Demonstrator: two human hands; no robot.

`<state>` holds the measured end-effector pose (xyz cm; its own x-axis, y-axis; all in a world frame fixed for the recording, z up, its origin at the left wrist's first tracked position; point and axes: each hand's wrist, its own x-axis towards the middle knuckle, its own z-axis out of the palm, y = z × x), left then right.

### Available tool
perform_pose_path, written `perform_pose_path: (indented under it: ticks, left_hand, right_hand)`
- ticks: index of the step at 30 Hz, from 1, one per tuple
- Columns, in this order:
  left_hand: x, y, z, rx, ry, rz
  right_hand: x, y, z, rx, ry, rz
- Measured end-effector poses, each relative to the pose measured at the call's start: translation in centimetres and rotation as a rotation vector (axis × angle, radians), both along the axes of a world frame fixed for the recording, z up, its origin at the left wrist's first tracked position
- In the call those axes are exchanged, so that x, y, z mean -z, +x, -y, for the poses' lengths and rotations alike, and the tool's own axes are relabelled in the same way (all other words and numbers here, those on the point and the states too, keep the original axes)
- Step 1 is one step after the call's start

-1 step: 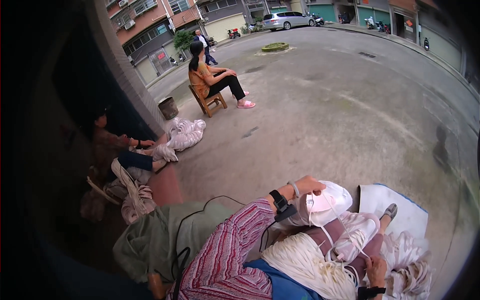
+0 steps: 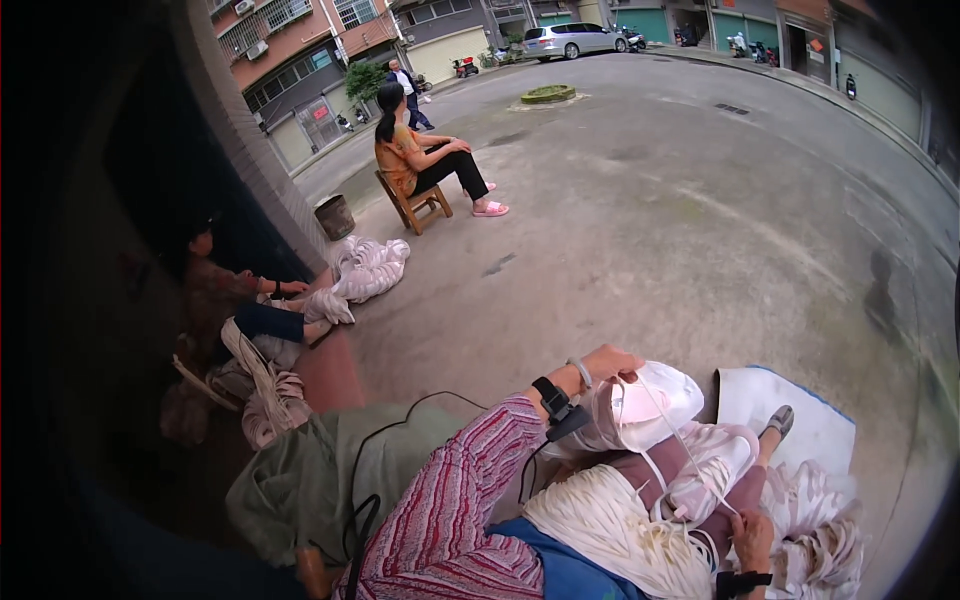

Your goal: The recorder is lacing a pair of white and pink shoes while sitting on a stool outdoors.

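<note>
The left hand [image 2: 610,362] is raised over the lap, its grip closed on the top edge of a white bag-like piece with a pale pink inside [image 2: 645,405]; thin white cords [image 2: 668,440] run down from the fingers across that piece. A black band with a small device [image 2: 553,402] sits on the left wrist, beside a thin bracelet, and the forearm wears a red striped sleeve [image 2: 455,510]. The right hand [image 2: 752,540] lies low at the bottom edge, its grip narrow and seemingly pinched on the lower end of the same cords, though the fingers are small and partly hidden here, so the hold is hard to confirm. A black strap crosses that wrist too.

Between the hands, on the lap, rests a thick bundle of white cords [image 2: 610,525], touching the blue cloth [image 2: 570,575] beneath it. More white bag pieces [image 2: 815,525] are heaped just right of the right hand, on a white sheet with a blue edge [image 2: 800,420] spread on the concrete ground [image 2: 650,220]. A foot in a grey shoe [image 2: 778,422] rests on the sheet.

To the left, another person [image 2: 215,300] sits against the wall with similar white bundles [image 2: 370,268] near them. Farther off, a person in an orange top [image 2: 420,160] sits on a wooden chair [image 2: 415,205].
</note>
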<state>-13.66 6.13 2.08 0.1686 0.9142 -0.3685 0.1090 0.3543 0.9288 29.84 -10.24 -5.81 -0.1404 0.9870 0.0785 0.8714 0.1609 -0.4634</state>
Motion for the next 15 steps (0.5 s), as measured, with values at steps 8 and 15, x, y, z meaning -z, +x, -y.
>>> perform_pose_path:
  ticks: [8, 15]
  left_hand:
    - [-1.9, -4.7, -0.3, -0.301, -0.024, 0.539]
    - [-2.1, -4.1, -0.3, -0.328, 0.098, 0.769]
  right_hand:
    - [-2.3, 0.9, 0.5, 0.066, -0.108, 0.126]
    - [-2.6, -1.9, -0.1, 0.048, -0.071, -0.169]
